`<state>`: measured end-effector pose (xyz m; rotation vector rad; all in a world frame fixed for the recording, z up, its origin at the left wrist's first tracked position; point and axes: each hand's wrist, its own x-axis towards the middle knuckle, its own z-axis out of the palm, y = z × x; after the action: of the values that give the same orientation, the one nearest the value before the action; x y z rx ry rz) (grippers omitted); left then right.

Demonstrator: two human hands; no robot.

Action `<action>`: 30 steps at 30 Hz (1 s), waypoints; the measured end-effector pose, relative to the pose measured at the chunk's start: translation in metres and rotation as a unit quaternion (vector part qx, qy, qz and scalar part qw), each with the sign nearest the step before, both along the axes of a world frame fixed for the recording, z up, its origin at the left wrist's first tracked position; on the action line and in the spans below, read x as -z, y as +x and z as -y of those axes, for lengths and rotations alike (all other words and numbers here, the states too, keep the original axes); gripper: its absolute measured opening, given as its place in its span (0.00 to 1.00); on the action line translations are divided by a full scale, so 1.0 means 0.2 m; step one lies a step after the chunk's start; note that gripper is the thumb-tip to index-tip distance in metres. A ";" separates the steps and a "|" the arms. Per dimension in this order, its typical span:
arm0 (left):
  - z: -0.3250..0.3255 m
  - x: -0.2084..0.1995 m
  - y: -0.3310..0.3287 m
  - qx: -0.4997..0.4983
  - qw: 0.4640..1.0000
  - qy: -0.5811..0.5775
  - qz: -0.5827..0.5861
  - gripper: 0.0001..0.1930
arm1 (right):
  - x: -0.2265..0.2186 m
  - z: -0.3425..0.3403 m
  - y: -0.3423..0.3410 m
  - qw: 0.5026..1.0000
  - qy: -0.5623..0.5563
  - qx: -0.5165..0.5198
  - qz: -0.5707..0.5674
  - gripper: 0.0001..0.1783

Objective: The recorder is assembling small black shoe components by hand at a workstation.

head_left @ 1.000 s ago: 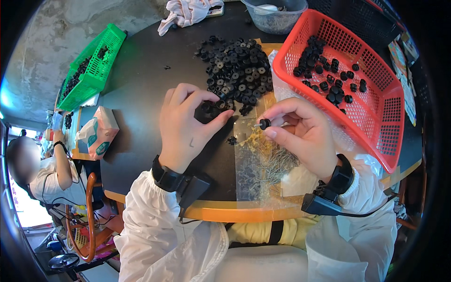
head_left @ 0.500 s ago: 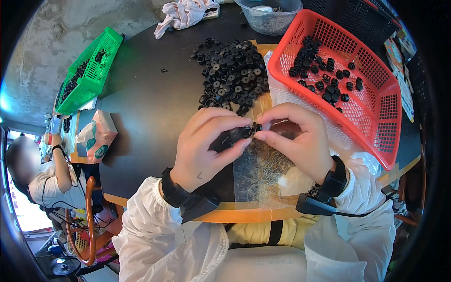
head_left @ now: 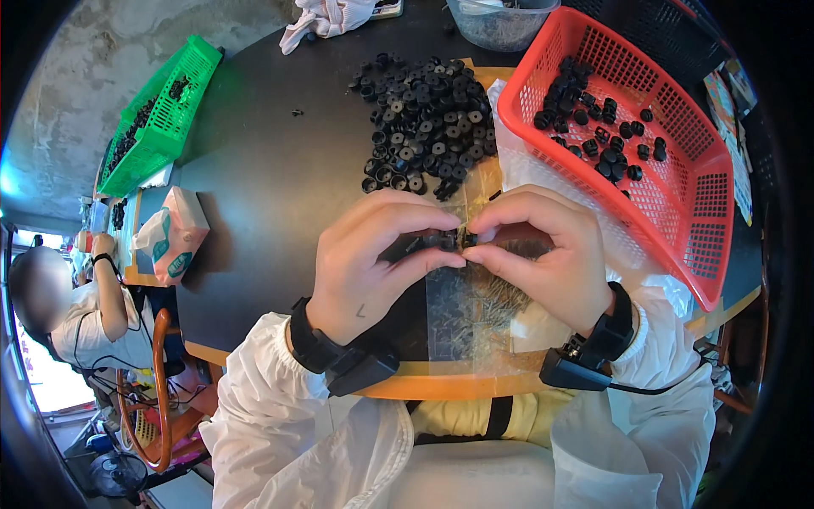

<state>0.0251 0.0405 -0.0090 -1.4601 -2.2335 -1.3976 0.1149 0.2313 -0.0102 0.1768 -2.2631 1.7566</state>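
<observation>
My left hand (head_left: 360,263) is closed, its thumb and fingers pinching a small round black plastic part (head_left: 439,240). Facing it, my right hand (head_left: 555,254) pinches a second small black plastic piece (head_left: 469,240) between thumb and fingertips. The two pieces meet or nearly meet end to end; my fingertips partly cover them. Beyond my hands lies a heap of black round caps (head_left: 428,123), many with a centre hole. Thin metal pins (head_left: 483,297) are scattered on clear plastic beneath my right hand.
A red basket (head_left: 507,110) at the right holds several black knobs (head_left: 612,161). Behind it stand a clear tub (head_left: 500,34) and dark crates. A tissue pack (head_left: 182,233) and a green basket (head_left: 174,140) sit at left, near a seated person (head_left: 102,327). A cloth (head_left: 326,21) lies far back.
The black part in my left hand has turned, so its round end no longer faces up. Both hands stay close together, and the whole view has shifted slightly.
</observation>
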 end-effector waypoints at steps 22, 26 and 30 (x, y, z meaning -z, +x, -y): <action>-0.02 0.04 0.03 0.018 0.993 0.065 0.101 0.18 | 0.02 0.00 0.01 0.998 -0.050 -0.020 -0.021 0.13; -0.01 0.04 0.02 0.019 0.994 0.066 0.085 0.17 | 0.02 0.00 0.01 0.998 -0.066 -0.020 -0.008 0.13; -0.01 0.03 0.02 0.021 0.996 0.060 0.061 0.17 | 0.02 -0.01 0.01 0.997 -0.068 -0.033 0.010 0.14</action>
<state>0.0284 0.0421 -0.0142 -1.4276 -2.1566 -1.6456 0.1165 0.2326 -0.0144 0.2104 -2.1645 1.9476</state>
